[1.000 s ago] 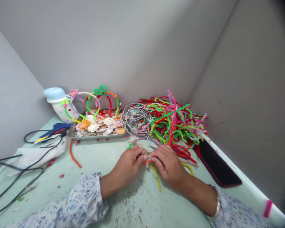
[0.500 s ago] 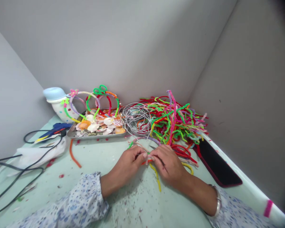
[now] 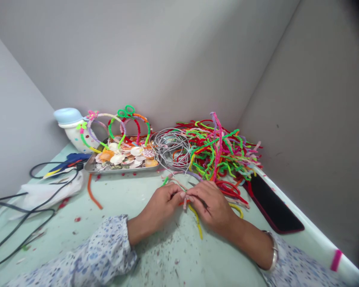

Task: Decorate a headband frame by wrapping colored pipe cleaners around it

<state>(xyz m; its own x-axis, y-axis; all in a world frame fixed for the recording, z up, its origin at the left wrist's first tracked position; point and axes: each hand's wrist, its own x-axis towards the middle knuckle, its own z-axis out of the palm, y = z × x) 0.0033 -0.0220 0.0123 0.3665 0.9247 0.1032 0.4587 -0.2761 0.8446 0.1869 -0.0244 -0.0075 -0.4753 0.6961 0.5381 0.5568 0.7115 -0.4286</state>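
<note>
My left hand point(image 3: 163, 205) and my right hand point(image 3: 211, 205) meet at the table's middle, fingertips pinched together on a small bundle of pipe cleaners point(image 3: 185, 199). A yellow pipe cleaner point(image 3: 197, 223) trails from the pinch toward me, and green and pink ends point(image 3: 167, 180) stick out behind the fingers. Both hands are closed on this bundle. A big tangled heap of coloured pipe cleaners point(image 3: 218, 151) lies just behind my right hand.
A coil of grey wire point(image 3: 170, 148) lies by a metal tray of shells point(image 3: 124, 157) with pipe-cleaner hoops point(image 3: 128, 117). A phone point(image 3: 272, 203) lies right. At left are a glue gun point(image 3: 67, 161), black cable point(image 3: 26, 209), white cloth point(image 3: 42, 191), an orange pipe cleaner point(image 3: 92, 193) and a white jar point(image 3: 73, 129).
The hands stay pinched together on the bundle, with only slight finger shifts. The orange bit between the fingertips is less visible now.
</note>
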